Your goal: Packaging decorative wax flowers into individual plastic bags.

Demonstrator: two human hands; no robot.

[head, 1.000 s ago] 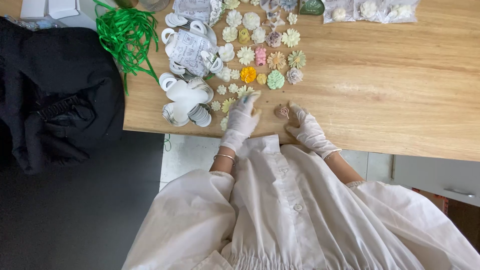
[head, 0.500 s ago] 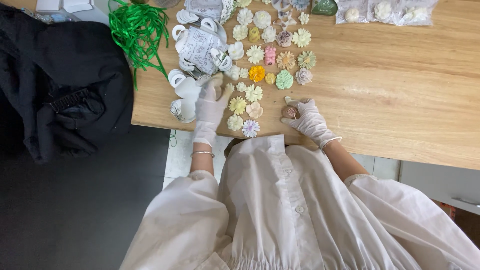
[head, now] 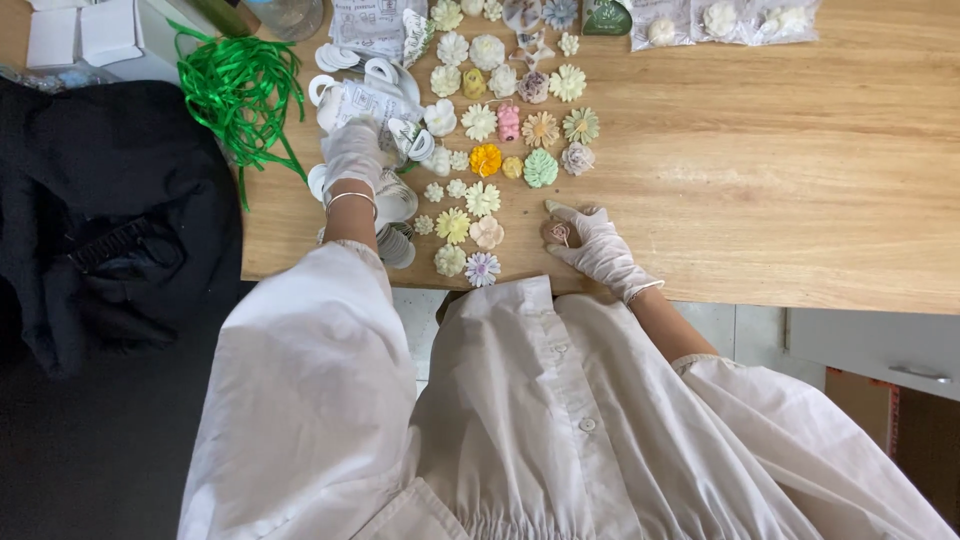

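Several small flower-shaped pieces [head: 487, 160] in white, yellow, orange, pink and green lie in rows on a wooden table [head: 760, 160]. My left hand [head: 352, 152], in a white glove, rests on a pile of white ribbon rolls and packets [head: 375, 95] left of the flowers. My right hand [head: 590, 240], also gloved, sits near the table's front edge with a small brown rose-shaped piece [head: 557, 233] between its fingers.
A tangle of green ribbon [head: 235, 90] lies at the table's left end. A black garment [head: 110, 220] hangs beside it. White boxes [head: 80, 35] sit at the back left, clear bags of pieces [head: 720, 20] at the back right. A drawer unit [head: 880, 350] stands below right.
My left hand has moved from the flowers near the front edge up and left onto the ribbon rolls. My right hand stays with the brown piece.
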